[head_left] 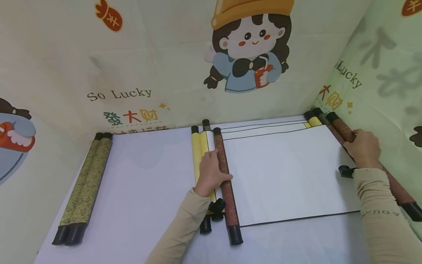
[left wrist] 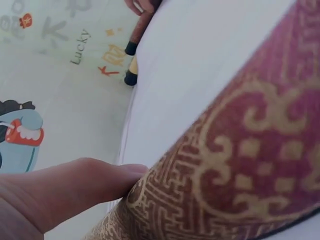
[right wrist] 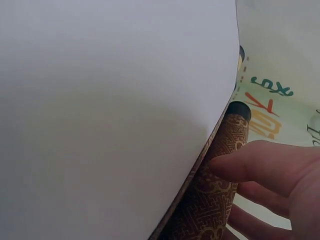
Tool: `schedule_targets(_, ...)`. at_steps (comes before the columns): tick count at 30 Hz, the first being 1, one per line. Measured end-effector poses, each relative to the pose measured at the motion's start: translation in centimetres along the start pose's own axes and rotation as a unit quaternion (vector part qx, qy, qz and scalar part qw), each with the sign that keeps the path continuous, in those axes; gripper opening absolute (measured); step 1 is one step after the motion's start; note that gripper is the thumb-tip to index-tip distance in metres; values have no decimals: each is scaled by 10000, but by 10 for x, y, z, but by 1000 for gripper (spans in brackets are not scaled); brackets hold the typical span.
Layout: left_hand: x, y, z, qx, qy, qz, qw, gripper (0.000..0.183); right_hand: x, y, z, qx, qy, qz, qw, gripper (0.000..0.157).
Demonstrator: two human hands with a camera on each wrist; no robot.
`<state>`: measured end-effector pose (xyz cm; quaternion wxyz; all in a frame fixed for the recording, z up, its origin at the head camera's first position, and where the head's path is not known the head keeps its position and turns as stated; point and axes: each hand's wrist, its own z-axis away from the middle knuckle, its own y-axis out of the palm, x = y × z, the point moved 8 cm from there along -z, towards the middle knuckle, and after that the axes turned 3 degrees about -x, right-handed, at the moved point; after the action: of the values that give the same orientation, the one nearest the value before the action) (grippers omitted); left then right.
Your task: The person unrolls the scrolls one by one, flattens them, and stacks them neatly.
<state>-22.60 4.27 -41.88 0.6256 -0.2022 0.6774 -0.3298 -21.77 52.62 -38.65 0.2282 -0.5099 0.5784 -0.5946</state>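
A red-brown patterned scroll lies unrolled, its white paper (head_left: 290, 176) stretched between a left roll (head_left: 232, 209) and a right roll (head_left: 397, 187), both with black end knobs. My left hand (head_left: 212, 172) holds the left roll near its middle. Close up in the left wrist view, the thumb (left wrist: 85, 177) touches the patterned roll (left wrist: 260, 150). My right hand (head_left: 364, 148) grips the right roll toward its far end. The right wrist view shows that hand (right wrist: 280, 170) with its thumb and fingers around the brown roll (right wrist: 210, 200), beside the paper's edge.
Yellow rolls (head_left: 196, 146) stand close against the left roll, and another yellow end (head_left: 313, 119) shows at the far right. A black knob (head_left: 346, 171) lies by the right forearm. Two green-gold patterned scrolls (head_left: 89, 183) lie at left on the white table (head_left: 145, 190). Printed cloth (head_left: 165, 66) rises behind.
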Motion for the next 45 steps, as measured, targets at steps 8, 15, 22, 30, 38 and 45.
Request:
schedule_targets(8,-9,1,3,-137,259,-425,9987,83,7,-1,3,-91,58,-99,9999,44)
schedule_targets(15,-16,1,5,-237,610,-878,9940,61,16,-4,3,-35,-2,-51,10000,42)
schedule_targets(22,-18,-6,5,-268,775,-741,9939,42,40,-13,1,-87,-548,-173,9983,30)
schedule_targets(30,-10,-21,4,-458,637,-356,9963,40,83,-18,2,119,-1035,-613,9927,28)
schedule_targets(38,2,-39,8,-736,577,-18,9956,40,107,5,16,473,-1188,-740,9890,48)
schedule_targets(45,20,-51,11,-845,317,3,9959,40,149,27,37,539,-1513,-1106,9808,47)
